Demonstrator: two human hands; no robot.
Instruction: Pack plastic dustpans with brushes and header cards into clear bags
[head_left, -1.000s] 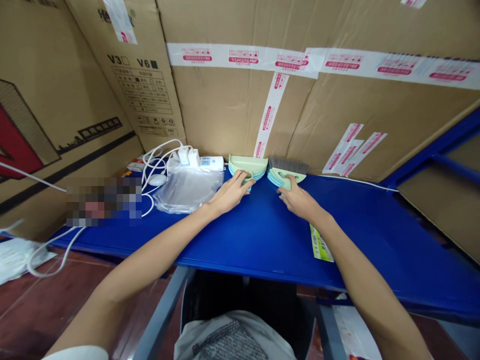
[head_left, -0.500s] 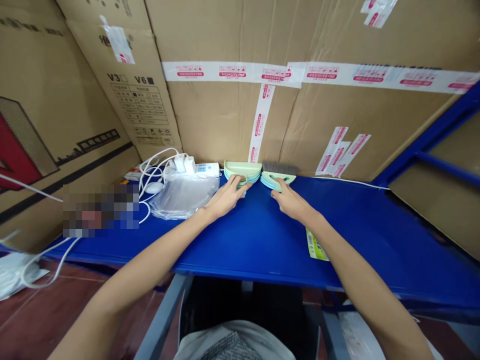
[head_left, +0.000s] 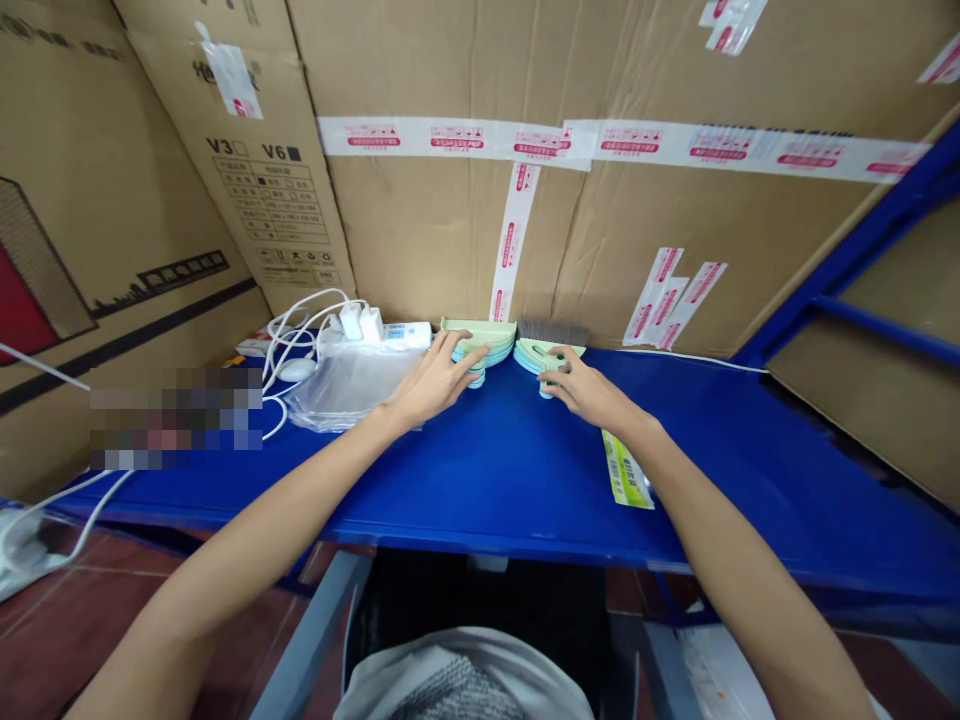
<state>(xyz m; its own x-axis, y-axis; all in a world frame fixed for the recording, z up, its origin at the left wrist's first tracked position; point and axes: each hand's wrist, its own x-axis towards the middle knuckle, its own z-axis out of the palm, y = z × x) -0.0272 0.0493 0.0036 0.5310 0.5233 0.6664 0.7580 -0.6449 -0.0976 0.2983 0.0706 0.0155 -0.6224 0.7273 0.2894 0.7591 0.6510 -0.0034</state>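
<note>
A stack of small dustpans [head_left: 491, 340], pale green on top with blue below, lies against the cardboard at the back of the blue table. My left hand [head_left: 435, 380] is at the left of their handles, fingers spread and curved, not closed round them. Beside the dustpans is a stack of matching hand brushes [head_left: 529, 354] with grey bristles turned to the back. My right hand [head_left: 581, 388] is at the brush handles, its thumb and fingers apart; whether the fingertips still touch the brushes is hard to tell.
Clear plastic bags [head_left: 352, 385] lie left of my left hand, by a white power strip [head_left: 409, 335] with plugs and cables. A green-yellow packet [head_left: 626, 475] lies near my right forearm. Cardboard walls [head_left: 420, 220] rise behind and to the left; a blue frame [head_left: 847, 240] stands right.
Both hands have loosened and drawn back a little from the two stacks, uncovering the handles. The stacks stay in place on the table. The view has shifted slightly.
</note>
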